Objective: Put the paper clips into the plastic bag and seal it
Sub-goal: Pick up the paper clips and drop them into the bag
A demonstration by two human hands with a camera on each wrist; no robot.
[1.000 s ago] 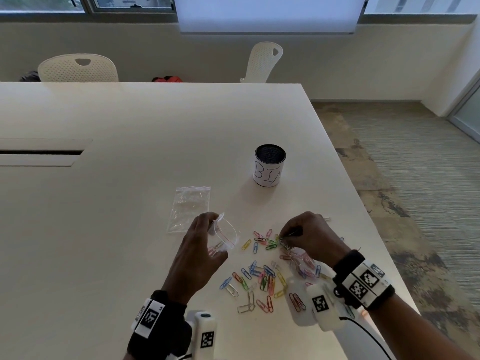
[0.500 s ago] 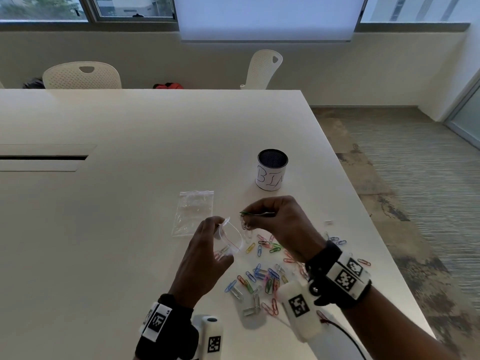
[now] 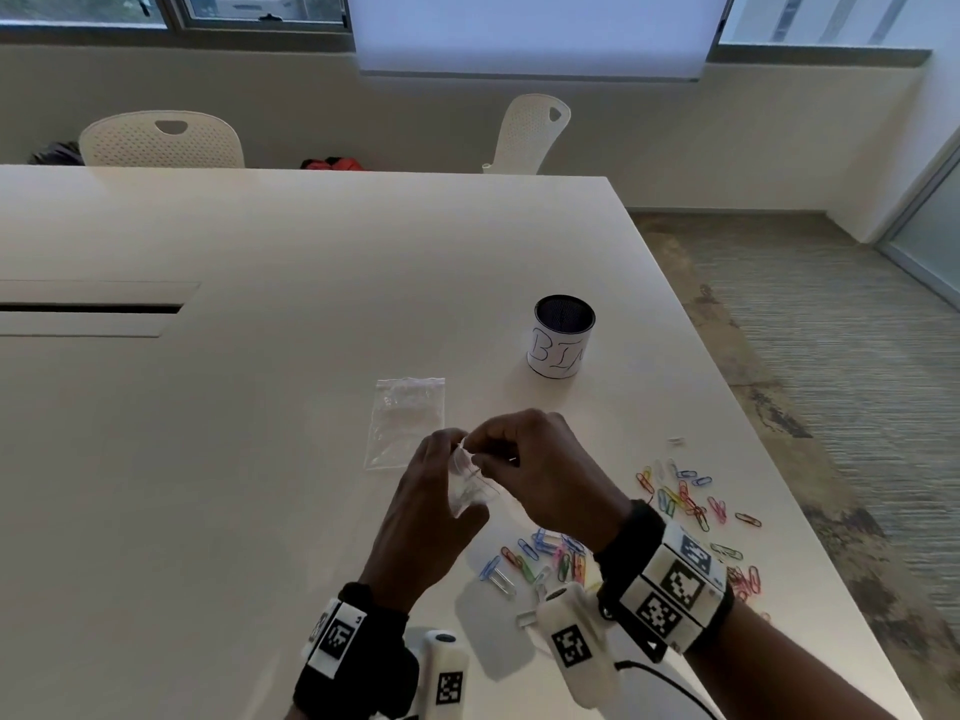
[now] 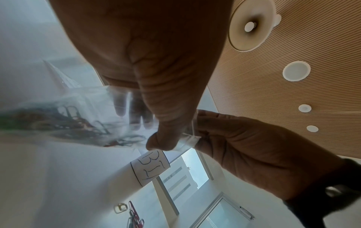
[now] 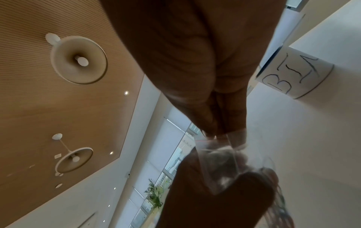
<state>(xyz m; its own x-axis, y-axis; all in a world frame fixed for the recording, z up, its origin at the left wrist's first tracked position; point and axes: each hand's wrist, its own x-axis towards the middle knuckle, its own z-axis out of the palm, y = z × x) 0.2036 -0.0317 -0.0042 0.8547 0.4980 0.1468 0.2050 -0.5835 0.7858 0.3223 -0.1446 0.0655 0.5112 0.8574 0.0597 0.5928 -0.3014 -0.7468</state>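
**Both my hands at the bag's mouth**

My left hand (image 3: 431,511) grips the small plastic bag (image 3: 470,488) above the table (image 3: 234,459), thumb and fingers pinching its top edge. My right hand (image 3: 540,475) meets it there, fingertips pinched at the bag's opening; I cannot tell whether they hold a clip. Some paper clips lie inside the bag (image 4: 64,121). Loose paper clips (image 3: 680,498) lie scattered on the table under and right of my right wrist. A second bag (image 3: 408,420) lies flat just beyond my hands; the cup marked BIN (image 3: 563,337) stands farther off.
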